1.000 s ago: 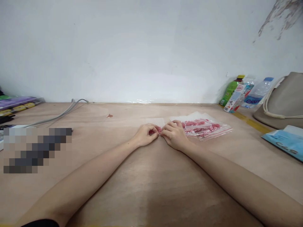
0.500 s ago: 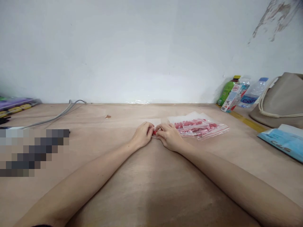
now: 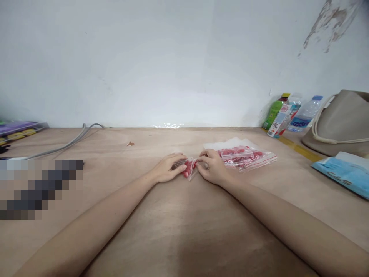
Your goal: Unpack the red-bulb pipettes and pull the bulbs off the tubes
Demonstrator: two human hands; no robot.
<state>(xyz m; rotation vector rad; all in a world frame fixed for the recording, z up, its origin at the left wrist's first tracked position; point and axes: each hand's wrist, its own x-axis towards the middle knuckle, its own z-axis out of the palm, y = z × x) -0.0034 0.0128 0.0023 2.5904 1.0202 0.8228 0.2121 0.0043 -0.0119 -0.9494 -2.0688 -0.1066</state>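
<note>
A small clear zip-lock bag of red pieces [image 3: 188, 168] lies on the table between my two hands. The kind of red pieces cannot be made out. My left hand [image 3: 168, 167] grips the left side of the bag, its thumb at the near side and the fingers at the far side. On the right, my right hand [image 3: 213, 167] pinches the bag's edge between thumb and fingertips, with the fingers bent. Close beyond it lies a pile of similar clear zip-lock bags [image 3: 245, 154], also filled with red pieces.
Along the right stand a green bottle [image 3: 272, 113], a carton [image 3: 278, 120], a water bottle [image 3: 307, 115] and a beige bag [image 3: 340, 121]. A blue packet [image 3: 343, 173] lies nearer. Grey cables [image 3: 69, 144] and a purple package [image 3: 20, 130] are on the left.
My hands have drawn slightly apart, and more of the red-filled bag shows between them. The left hand has moved left and its fingers have straightened. The view has shifted slightly.
</note>
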